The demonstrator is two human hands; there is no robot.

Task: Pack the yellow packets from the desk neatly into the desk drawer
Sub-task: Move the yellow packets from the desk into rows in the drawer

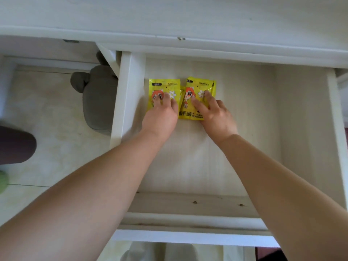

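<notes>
The white desk drawer is pulled open below the desk top. Two yellow packets with a red-haired cartoon figure lie side by side at the drawer's far left. My left hand rests flat on the left packet, fingers spread over its lower half. My right hand presses on the right packet, which looks like a small stack with another packet's edge showing at its left. Neither hand grips a packet; the fingertips lie on top.
The drawer's pale bottom stretches right and toward me. Its front rail is near my body. Left of the drawer, grey slippers lie on the light floor. A dark object sits at the left edge.
</notes>
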